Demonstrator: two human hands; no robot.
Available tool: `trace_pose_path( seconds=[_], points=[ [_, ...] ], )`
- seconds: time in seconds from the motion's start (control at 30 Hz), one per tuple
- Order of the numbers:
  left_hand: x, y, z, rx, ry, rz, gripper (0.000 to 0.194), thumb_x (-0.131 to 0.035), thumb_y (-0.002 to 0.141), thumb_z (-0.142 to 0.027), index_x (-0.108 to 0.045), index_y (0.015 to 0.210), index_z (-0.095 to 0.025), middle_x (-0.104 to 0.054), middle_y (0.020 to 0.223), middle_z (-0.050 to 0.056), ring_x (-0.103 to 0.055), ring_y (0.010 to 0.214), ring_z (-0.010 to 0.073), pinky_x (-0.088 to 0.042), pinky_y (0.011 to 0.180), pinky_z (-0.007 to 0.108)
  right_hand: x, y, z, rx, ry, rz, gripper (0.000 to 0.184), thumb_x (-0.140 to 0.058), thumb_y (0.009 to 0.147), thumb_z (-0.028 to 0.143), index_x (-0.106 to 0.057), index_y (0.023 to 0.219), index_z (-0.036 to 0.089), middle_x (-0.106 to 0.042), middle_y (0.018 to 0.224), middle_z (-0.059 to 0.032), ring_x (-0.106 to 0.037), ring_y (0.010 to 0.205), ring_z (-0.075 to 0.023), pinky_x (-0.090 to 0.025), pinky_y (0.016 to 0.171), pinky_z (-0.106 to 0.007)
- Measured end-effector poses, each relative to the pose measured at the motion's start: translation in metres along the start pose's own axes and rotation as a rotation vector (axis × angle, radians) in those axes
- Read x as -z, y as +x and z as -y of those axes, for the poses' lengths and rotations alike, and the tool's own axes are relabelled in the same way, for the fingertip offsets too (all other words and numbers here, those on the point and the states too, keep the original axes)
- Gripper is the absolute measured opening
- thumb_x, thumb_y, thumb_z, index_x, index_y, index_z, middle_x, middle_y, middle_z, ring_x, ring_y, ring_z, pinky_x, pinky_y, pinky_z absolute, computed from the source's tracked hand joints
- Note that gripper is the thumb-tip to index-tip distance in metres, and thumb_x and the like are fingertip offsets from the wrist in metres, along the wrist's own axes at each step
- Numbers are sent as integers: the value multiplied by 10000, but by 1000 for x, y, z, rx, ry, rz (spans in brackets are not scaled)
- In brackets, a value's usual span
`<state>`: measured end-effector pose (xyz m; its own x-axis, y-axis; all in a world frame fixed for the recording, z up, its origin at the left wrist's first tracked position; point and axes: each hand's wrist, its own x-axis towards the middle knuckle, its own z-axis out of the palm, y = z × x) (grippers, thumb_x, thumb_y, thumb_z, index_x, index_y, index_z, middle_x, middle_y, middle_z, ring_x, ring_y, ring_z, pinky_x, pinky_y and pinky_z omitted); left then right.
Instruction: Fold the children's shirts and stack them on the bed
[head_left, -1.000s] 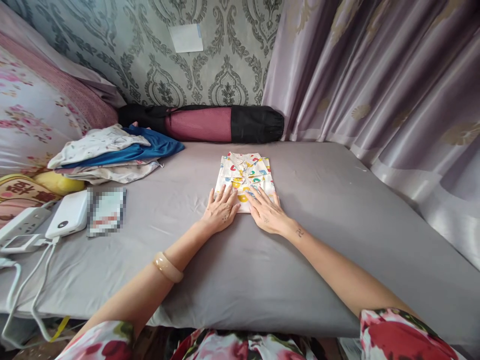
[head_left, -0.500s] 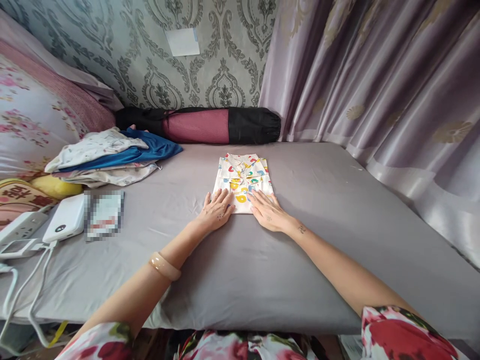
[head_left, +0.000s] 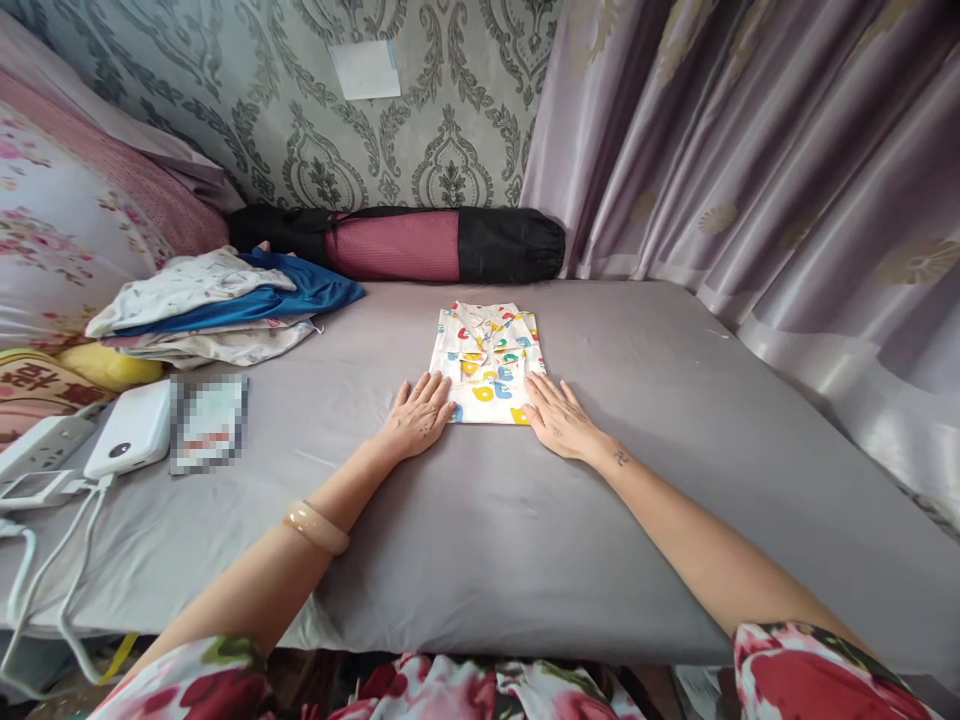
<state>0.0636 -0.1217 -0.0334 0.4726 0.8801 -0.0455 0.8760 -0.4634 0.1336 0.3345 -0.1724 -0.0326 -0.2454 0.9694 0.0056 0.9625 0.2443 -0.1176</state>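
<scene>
A folded shirt (head_left: 487, 365), white with a colourful print and its collar at the far end, lies flat in a neat rectangle on the grey bed sheet (head_left: 465, 530). At its near left edge my left hand (head_left: 420, 413) rests flat, fingers extended, partly over the cloth. On the opposite side my right hand (head_left: 561, 415) lies palm down with its fingertips on the near right edge. Neither hand grips anything. Both hands cover small parts of the shirt's side edges.
Crumpled clothes (head_left: 217, 295) are piled at the left, near a floral pillow (head_left: 67, 220). A black and pink rolled bag (head_left: 397, 245) lies along the wall. A white power bank (head_left: 131, 425), a power strip (head_left: 49, 445) and cables occupy the left side. Purple curtains (head_left: 712, 150) hang at right.
My hands have slid apart, from the near part of the shirt out to its left and right edges. More of the printed front now shows between them.
</scene>
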Motion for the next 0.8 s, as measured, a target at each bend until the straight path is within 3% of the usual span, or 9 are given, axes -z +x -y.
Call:
trace_pose_path(
  seconds=[0.23,0.4,0.53,0.67,0.8],
  points=[
    [2,2,3,3,-12,15,620,-187,1006,-481,-267,1533,-163,-205,1607,124,-136,1492,290,-146,1173,576,8,1,0,-17,41,60,632,-150,999,423,-180,1560,133,-160,1618,-105,-135,1490,-240,-146,1198,-518],
    [4,2,-21,-94,29,-80,626,-226,1002,-482,-259,1534,-154,-209,1608,125,-126,1495,278,-110,1195,546,17,5,24,63,35,-16,615,-171,1004,408,-168,1564,154,-123,1625,-103,-103,1494,-253,-108,1192,-556],
    [1,5,-36,-172,18,-50,628,-224,1002,-497,-273,1528,-159,-246,1597,128,-145,1492,277,-103,1197,542,11,10,44,122,46,29,607,-195,1008,419,-200,1559,165,-144,1623,-94,-114,1494,-236,-98,1199,-522],
    [-2,7,-34,-187,-1,6,631,-212,1008,-495,-262,1530,-144,-231,1600,138,-140,1491,294,-118,1186,559,4,12,45,123,55,68,597,-192,1011,423,-222,1555,179,-163,1620,-84,-134,1491,-238,-100,1200,-507],
    [0,6,-25,-254,-54,-37,673,-282,979,-583,-303,1511,-172,-244,1596,152,-162,1485,310,-158,1174,557,5,13,39,140,77,80,608,-210,1010,434,-214,1557,170,-149,1622,-94,-121,1493,-241,-93,1199,-513]
  ],
)
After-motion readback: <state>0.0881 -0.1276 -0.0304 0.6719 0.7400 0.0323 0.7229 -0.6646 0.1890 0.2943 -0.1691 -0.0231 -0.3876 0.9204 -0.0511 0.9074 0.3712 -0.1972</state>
